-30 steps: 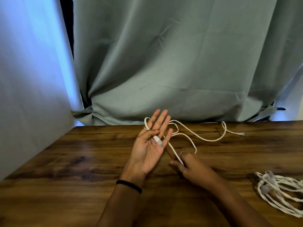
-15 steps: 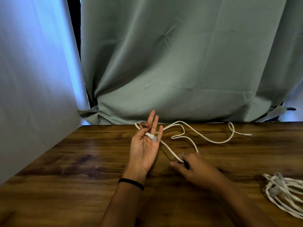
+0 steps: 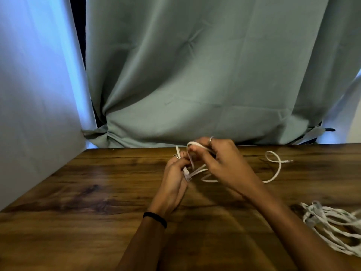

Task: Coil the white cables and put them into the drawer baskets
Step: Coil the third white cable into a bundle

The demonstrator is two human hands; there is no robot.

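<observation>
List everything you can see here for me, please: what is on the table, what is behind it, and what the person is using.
cable: one, white, on the table, part lifted and looped between both hands
plug: one, clear, cable end at the left hand
cable bundle: one, white, at the table's right edge
table: one, dark brown wood, across the foreground
curtain: one, grey-green, behind the table
panel: one, pale, at left
wristband: one, black, on the left wrist
ring: one, silver, on the right hand
left hand: holds the cable near the plug
right hand: pinches a loop
</observation>
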